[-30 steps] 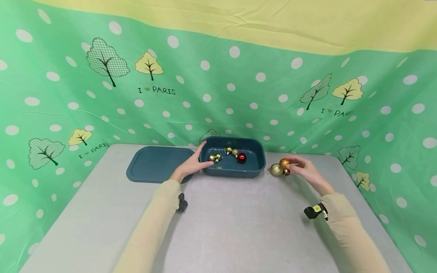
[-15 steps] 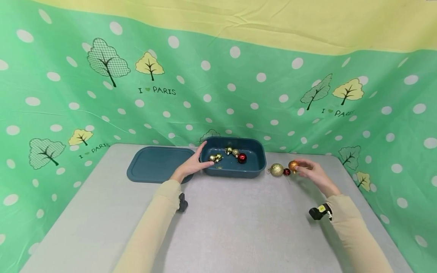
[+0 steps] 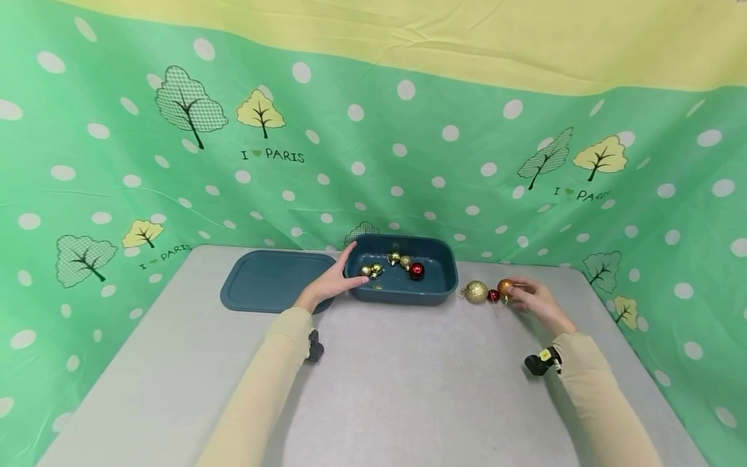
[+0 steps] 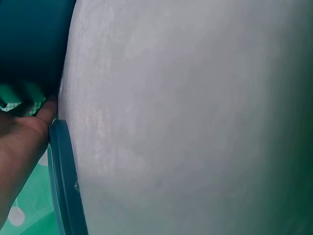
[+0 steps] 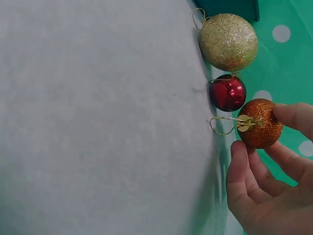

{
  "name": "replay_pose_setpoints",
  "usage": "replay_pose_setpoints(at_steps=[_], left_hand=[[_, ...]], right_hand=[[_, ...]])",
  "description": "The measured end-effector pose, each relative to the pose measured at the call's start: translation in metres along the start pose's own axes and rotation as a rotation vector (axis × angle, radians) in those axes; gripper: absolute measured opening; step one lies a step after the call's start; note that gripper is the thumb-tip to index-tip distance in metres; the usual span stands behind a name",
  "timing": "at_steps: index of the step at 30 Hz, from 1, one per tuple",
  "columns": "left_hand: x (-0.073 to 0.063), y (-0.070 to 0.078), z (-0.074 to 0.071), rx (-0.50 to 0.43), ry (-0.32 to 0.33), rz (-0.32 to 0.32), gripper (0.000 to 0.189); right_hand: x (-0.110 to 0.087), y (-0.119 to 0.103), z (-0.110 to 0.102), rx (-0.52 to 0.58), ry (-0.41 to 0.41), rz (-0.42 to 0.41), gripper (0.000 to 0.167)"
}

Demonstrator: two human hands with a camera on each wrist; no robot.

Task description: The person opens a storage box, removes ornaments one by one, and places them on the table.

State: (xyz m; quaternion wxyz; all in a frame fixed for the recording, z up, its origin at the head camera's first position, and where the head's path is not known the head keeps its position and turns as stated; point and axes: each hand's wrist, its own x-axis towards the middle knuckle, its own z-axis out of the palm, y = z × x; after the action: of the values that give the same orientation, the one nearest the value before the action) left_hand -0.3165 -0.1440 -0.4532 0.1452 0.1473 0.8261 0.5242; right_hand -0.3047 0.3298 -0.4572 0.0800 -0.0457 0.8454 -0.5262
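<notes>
With thumb and fingertips, my right hand pinches an orange glitter Christmas bauble with a gold cap and string loop. Beside it lie a small shiny red bauble and a larger gold glitter bauble, in a row to the right of a deep blue box. My left hand rests against the box's left end, thumb and index finger spread along it. Inside the box are several small gold baubles and a red bauble. The left wrist view shows only part of that hand, near the box wall.
A flat blue lid lies on the grey table, left of the box and partly behind the left hand. Behind the table's far edge hangs a green polka-dot curtain.
The right hand has carried the orange bauble from over the red one to its right side and slightly lower. The left hand stays at the box.
</notes>
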Motion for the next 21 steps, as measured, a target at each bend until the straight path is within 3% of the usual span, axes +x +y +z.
replay_pose_setpoints(at_steps=[2, 5, 13, 21], left_hand=[[-0.005, 0.009, 0.000, 0.013, -0.003, -0.006, 0.094], [-0.005, 0.010, 0.000, 0.016, -0.001, -0.009, 0.093], [0.014, -0.023, 0.002, 0.001, 0.034, 0.012, 0.097], [0.013, -0.024, 0.003, 0.027, 0.057, 0.003, 0.097]], right_hand=[[0.001, 0.002, 0.000, -0.013, 0.001, 0.009, 0.056], [0.002, 0.003, 0.002, -0.054, 0.007, 0.041, 0.057], [0.005, 0.005, 0.005, -0.117, 0.028, 0.076, 0.058], [0.008, 0.006, 0.006, -0.125, 0.036, 0.075, 0.058]])
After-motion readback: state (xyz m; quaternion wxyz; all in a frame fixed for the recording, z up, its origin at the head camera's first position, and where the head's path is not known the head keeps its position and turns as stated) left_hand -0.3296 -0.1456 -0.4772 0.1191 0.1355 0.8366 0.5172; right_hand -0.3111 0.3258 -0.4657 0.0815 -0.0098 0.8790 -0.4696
